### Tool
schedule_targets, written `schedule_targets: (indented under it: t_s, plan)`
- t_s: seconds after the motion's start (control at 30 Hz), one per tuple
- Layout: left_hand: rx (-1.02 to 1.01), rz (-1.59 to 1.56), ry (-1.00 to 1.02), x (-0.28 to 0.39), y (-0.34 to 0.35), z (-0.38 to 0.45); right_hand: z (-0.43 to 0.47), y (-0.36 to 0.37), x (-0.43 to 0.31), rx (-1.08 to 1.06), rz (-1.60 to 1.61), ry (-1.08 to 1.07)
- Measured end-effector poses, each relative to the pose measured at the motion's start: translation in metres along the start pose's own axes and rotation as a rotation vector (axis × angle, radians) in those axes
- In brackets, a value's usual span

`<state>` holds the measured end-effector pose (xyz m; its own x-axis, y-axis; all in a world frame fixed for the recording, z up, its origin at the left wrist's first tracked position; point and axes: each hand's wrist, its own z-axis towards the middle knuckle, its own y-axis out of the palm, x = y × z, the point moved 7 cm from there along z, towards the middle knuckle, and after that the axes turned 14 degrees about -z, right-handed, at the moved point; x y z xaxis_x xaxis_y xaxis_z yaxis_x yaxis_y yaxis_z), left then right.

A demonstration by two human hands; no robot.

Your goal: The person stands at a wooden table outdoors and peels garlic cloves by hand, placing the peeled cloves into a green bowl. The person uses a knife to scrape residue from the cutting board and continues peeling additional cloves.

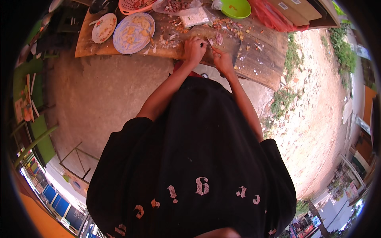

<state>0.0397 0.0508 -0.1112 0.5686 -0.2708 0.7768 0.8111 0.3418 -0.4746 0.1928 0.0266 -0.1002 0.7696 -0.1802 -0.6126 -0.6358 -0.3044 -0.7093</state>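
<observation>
My right hand grips a small knife, its dark blade pointing up and left over a wooden cutting board. Close beside the blade, my left hand rests at the board's left side with its fingers curled. Whether a small piece sits between those fingertips is hidden. Just beyond the knife lies a little heap of chopped pinkish pieces, which look like shallot. The board lies near the front edge of a worn wooden table.
Left of my hands stand a blue-and-white plate with food and a spoon, and a food-smeared bowl. Farther back are an orange basket, a bag of shallots, a white block in plastic, a green bowl and a cardboard box.
</observation>
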Motion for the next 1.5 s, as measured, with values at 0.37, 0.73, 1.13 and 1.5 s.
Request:
schedule_targets:
  t_s: [0.37, 0.73, 1.13, 1.5]
  plan:
    - [0.002, -0.020, 0.015, -0.001, 0.001, 0.000, 0.000, 0.004, 0.005, 0.025, 0.001, -0.041]
    - [0.010, -0.011, 0.017, 0.002, -0.002, 0.003, 0.009, 0.009, 0.006, 0.126, -0.030, -0.166]
    - [0.012, -0.016, 0.004, 0.002, -0.002, 0.003, 0.005, 0.008, 0.014, 0.044, -0.006, -0.069]
    - [0.005, 0.041, 0.001, 0.005, -0.001, 0.003, 0.006, 0.002, 0.006, 0.111, -0.056, -0.158]
